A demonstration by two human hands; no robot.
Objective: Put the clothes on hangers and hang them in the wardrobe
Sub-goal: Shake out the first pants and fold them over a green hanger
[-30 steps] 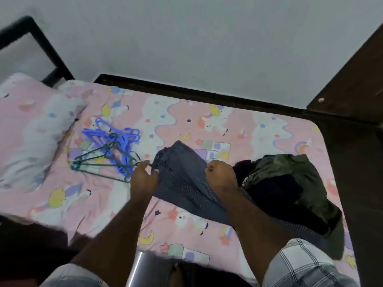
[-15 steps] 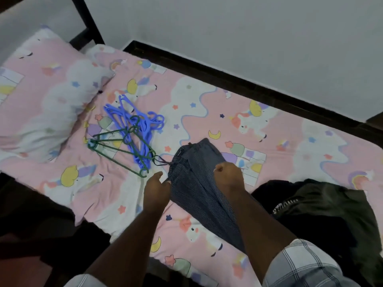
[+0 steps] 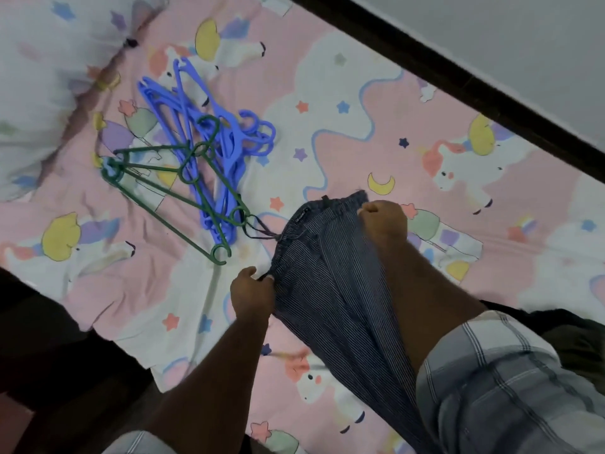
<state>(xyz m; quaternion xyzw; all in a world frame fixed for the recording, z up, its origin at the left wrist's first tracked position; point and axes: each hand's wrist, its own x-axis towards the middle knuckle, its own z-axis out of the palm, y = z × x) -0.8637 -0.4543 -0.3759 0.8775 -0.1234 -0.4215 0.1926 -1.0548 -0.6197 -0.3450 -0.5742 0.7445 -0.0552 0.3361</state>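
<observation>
Dark blue pinstriped trousers (image 3: 330, 283) lie on the pink unicorn bedsheet (image 3: 360, 126), waistband pointing away from me. My left hand (image 3: 252, 294) pinches the near corner of the waistband. My right hand (image 3: 384, 224) grips the far side of the waistband. A drawstring trails from the waistband toward a heap of blue hangers (image 3: 209, 132) and green hangers (image 3: 170, 188) lying to the left of the trousers.
A pillow (image 3: 42, 77) in matching fabric lies at the upper left. The dark bed frame (image 3: 458, 80) runs along the white wall at the far side. Dark clothes (image 3: 569, 329) show at the right edge. The bed's near edge drops to dark floor at lower left.
The view has tilted down and closer to the bed. Both hands keep their hold on the waistband; the pile of dark clothes has slid mostly out of view to the right.
</observation>
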